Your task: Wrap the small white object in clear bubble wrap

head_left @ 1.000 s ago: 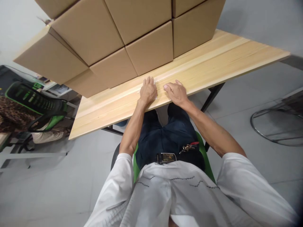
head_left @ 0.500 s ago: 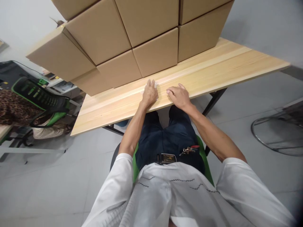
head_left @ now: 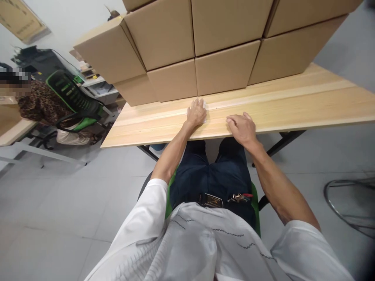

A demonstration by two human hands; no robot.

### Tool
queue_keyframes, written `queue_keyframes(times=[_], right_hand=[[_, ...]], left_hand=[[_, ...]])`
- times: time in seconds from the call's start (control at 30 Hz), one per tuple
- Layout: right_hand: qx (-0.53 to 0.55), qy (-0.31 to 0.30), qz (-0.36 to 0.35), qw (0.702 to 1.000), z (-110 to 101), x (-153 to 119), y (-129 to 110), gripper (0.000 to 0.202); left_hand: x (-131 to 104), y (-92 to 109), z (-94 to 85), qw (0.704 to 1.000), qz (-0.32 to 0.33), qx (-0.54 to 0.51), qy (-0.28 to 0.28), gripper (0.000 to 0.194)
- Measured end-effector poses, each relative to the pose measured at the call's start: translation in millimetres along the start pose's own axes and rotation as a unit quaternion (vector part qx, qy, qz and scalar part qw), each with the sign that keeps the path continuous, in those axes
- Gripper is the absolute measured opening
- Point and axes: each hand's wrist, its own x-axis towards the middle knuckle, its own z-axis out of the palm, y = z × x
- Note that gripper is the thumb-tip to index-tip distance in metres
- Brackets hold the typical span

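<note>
In front of you, plain brown cardboard boxes (head_left: 170,35) are standing stacked close together, running past the top of the view. To your left, a person in a leopard-print top (head_left: 41,99) is sitting by a pale-topped desk (head_left: 8,134), a black mesh chair with green trim (head_left: 63,91) is standing at their back, and a yellowish panel (head_left: 22,19) is hanging on the white wall (head_left: 76,19). To your right, a curved metal frame (head_left: 334,213) is resting on the grey floor (head_left: 96,203).
</note>
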Motion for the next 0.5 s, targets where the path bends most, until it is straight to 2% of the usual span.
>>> queue_keyframes(times=[0.13, 0.3, 0.5], right_hand=[[-0.01, -0.006, -0.004, 1.0, -1.8, 0.5, -0.3, 0.046], [-0.021, -0.007, -0.011, 1.0, -1.7, 0.1, -1.2, 0.046], [-0.038, -0.015, -0.019, 0.999, 0.4, -0.5, -0.9, 0.041]], left_hand=[[-4.7, 8.4, -9.5, 0.997, -0.067, -0.008, -0.049, 0.075], [-3.6, 12.4, -17.4, 0.995, -0.078, -0.014, -0.063, 0.076], [-1.5, 8.4, -22.4, 0.994, -0.09, 0.005, -0.069, 0.077]])
